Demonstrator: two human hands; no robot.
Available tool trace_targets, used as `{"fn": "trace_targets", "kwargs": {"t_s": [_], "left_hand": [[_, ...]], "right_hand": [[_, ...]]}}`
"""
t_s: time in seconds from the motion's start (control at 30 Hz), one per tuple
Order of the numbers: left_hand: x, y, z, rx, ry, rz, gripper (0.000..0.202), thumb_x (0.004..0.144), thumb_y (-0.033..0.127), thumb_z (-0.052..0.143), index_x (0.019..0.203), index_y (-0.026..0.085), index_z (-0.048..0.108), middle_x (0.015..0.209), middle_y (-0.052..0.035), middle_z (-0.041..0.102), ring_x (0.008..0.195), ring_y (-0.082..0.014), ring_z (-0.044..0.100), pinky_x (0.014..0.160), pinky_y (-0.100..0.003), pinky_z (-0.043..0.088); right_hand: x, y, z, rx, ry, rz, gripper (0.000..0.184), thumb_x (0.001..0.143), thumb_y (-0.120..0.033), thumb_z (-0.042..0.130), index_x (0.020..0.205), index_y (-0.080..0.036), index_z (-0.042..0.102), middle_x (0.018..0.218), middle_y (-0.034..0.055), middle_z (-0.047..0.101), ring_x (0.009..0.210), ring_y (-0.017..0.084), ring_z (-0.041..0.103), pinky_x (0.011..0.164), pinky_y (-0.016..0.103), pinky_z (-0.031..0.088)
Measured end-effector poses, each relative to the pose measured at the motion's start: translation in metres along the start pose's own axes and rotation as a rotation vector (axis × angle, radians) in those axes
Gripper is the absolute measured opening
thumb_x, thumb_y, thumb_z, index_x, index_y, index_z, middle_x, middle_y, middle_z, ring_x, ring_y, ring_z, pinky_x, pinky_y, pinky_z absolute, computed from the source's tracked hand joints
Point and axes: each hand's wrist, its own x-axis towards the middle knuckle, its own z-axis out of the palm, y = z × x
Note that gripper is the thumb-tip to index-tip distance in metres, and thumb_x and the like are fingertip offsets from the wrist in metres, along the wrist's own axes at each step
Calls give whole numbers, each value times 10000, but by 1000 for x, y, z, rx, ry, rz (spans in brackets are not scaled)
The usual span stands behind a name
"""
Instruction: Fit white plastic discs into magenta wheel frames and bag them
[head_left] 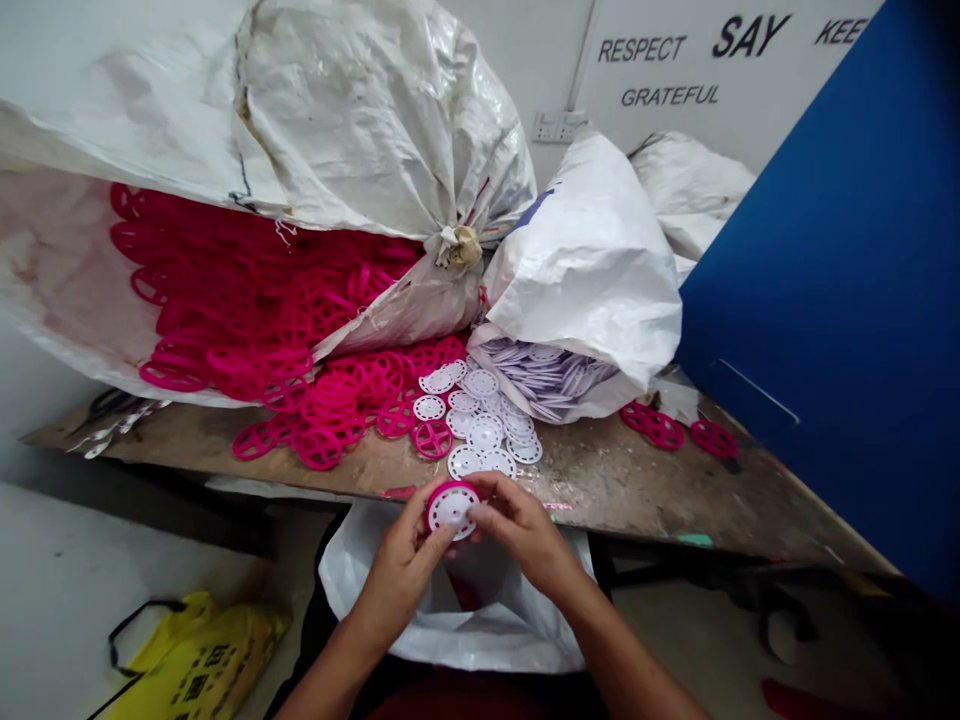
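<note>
Both hands, left hand (409,560) and right hand (525,530), pinch 1 pink-rimmed white disc (453,507) (more lie loose) above the workbench (600,480).

Obs.: my left hand (401,575) and right hand (529,540) are showing bare. Left forearm (337,660) and right forearm (622,655) are running uncovered to the frame edge. Between them a dark red garment (465,698) is showing; cut not discernible.

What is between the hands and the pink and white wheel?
Nothing visible. The left hand and the right hand both touch the wheel, pinching its rim from either side, just in front of the table edge and above a white bag.
</note>
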Motion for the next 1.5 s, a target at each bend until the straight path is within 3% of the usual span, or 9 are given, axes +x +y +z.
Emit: {"fn": "trace_targets", "kwargs": {"t_s": [0.23, 0.4, 0.6, 0.8, 0.9, 1.03, 1.17, 1.37, 1.5], "left_hand": [[-17, -23, 4, 144, -7, -20, 384, 874, 374, 494, 1208, 185, 494, 909, -55, 705, 745, -183, 676, 685, -265, 532], [-15, -21, -13, 340, -156, -89, 408, 830, 353, 546, 1205, 193, 529, 882, -37, 703, 558, -136, 628, 513, -228, 476], [45, -3, -39, 963, 200, 494, 222, 870, 198, 494, 1035, 204, 643, 1047, -84, 639, 988, -227, 576, 870, -370, 446], [90, -3, -45, 1168, 162, 576, 108, 835, 176, 550, 842, 194, 656, 943, -75, 608, 881, -221, 533, 810, -374, 438], [85, 1, -40, 1023, 223, 569, 112, 844, 209, 540, 841, 195, 651, 965, -76, 609, 929, -228, 529, 853, -392, 419], [64, 9, -22, 85, 333, 276, 140, 808, 316, 596, 842, 181, 617, 969, -61, 631, 929, -203, 590, 836, -345, 456], [48, 15, -1, -585, 223, -27, 300, 746, 359, 680, 957, 182, 563, 976, -50, 657, 875, -171, 640, 820, -336, 497], [42, 9, 7, -387, 263, -7, 355, 808, 417, 595, 1076, 187, 561, 1036, -72, 656, 885, -192, 639, 725, -306, 528], [39, 9, 4, -108, 221, 152, 302, 843, 382, 545, 1057, 180, 613, 1046, -69, 658, 966, -206, 611, 832, -307, 487]], "right_hand": [[-27, 21, 4, -303, -42, -90, 289, 829, -262, 580, 1112, -212, 547, 925, 32, 653, 802, 165, 610, 719, 266, 468], [-20, 4, -8, -636, -113, -182, 266, 826, -239, 597, 1091, -217, 604, 988, 53, 630, 901, 185, 582, 771, 280, 451], [34, 2, -23, -1026, 46, -298, 239, 834, -244, 607, 1068, -201, 629, 1021, 72, 633, 921, 203, 570, 796, 308, 427], [56, 17, -16, -1393, -82, -395, 202, 782, -307, 676, 959, -209, 658, 959, 68, 660, 853, 228, 568, 747, 332, 399], [56, 14, -22, -1321, 26, -481, 118, 865, -239, 561, 910, -196, 661, 839, 66, 667, 795, 206, 575, 746, 332, 387], [54, 1, -29, -749, 373, -403, 219, 917, -236, 442, 1017, -171, 626, 853, 65, 653, 747, 167, 606, 703, 286, 434], [47, -6, -18, -306, 372, -281, 308, 885, -289, 497, 1172, -203, 566, 878, 27, 619, 668, 135, 618, 617, 251, 479], [36, 1, -3, -546, 266, -420, 271, 876, -232, 499, 1081, -236, 677, 925, 67, 616, 839, 172, 596, 730, 277, 473], [33, -1, -3, -450, 170, -324, 253, 895, -261, 490, 1065, -227, 674, 917, 51, 659, 786, 156, 612, 695, 255, 470]]}}
